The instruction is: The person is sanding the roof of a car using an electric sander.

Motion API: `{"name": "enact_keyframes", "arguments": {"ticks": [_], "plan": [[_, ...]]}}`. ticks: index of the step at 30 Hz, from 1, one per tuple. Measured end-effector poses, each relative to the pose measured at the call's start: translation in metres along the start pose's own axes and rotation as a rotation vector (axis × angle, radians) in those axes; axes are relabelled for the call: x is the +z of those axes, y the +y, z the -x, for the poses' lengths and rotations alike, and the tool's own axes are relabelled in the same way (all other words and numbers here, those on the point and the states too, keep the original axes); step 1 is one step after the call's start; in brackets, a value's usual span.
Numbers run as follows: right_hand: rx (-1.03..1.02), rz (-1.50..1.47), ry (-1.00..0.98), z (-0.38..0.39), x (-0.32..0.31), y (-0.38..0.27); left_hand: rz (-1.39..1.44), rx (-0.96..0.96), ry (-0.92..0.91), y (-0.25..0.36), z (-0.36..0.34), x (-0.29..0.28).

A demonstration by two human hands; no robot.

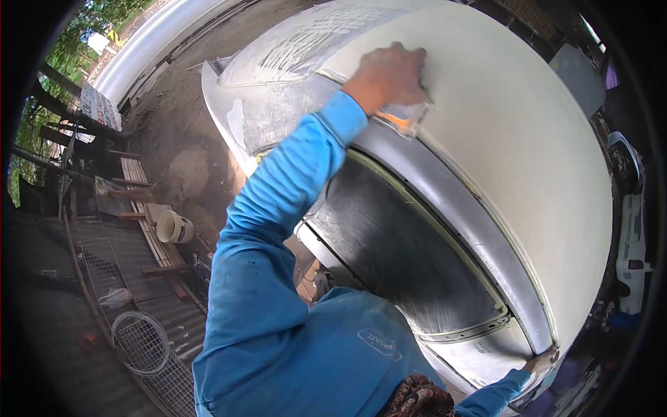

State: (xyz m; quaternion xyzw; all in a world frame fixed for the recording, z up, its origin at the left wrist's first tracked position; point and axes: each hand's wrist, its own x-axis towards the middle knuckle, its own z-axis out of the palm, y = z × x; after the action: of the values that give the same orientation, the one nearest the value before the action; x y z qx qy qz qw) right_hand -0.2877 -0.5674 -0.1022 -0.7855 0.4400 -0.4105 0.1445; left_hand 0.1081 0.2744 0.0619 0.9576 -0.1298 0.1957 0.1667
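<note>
The car roof (500,146) has a dull cream coat, with grey scuffed patches towards its front. My left hand (390,78) reaches far up and presses onto the roof near its side edge. It is closed over a sanding block (397,121), of which an orange and grey edge sticks out below my palm. Motion blurs the fingers a little. At the lower right, my right hand (542,362) lies on the roof's rear corner, small and partly hidden by its sleeve. Below the roof edge runs a grey side rail (445,184) above a dusty dark side window (389,236).
The windshield (299,52) is covered with whitish, streaked sheeting. Left of the car are a white bucket (174,227), wooden planks (142,208) and a wire fan guard (140,342) on corrugated sheets. A white car part (632,254) stands on the right among clutter.
</note>
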Motion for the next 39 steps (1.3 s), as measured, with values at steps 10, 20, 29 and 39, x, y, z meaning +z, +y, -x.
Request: {"name": "enact_keyframes", "arguments": {"ticks": [10, 20, 29, 39], "plan": [[-0.929, -0.634, -0.825, 0.302, -0.002, -0.516, 0.355, 0.075, 0.026, 0.146, 0.081, 0.002], [-0.94, -0.761, -1.102, 0.375, 0.069, -0.631, 0.419, -0.104, 0.066, 0.068, 0.072, -0.01], [-1.054, -0.823, -1.212, 0.444, 0.118, -0.74, 0.327, -0.248, 0.224, -0.055, 0.046, -0.015], [-1.3, -1.037, -1.294, 0.5, 0.15, -0.809, 0.252, -0.288, 0.367, -0.147, 0.038, -0.018]]}}
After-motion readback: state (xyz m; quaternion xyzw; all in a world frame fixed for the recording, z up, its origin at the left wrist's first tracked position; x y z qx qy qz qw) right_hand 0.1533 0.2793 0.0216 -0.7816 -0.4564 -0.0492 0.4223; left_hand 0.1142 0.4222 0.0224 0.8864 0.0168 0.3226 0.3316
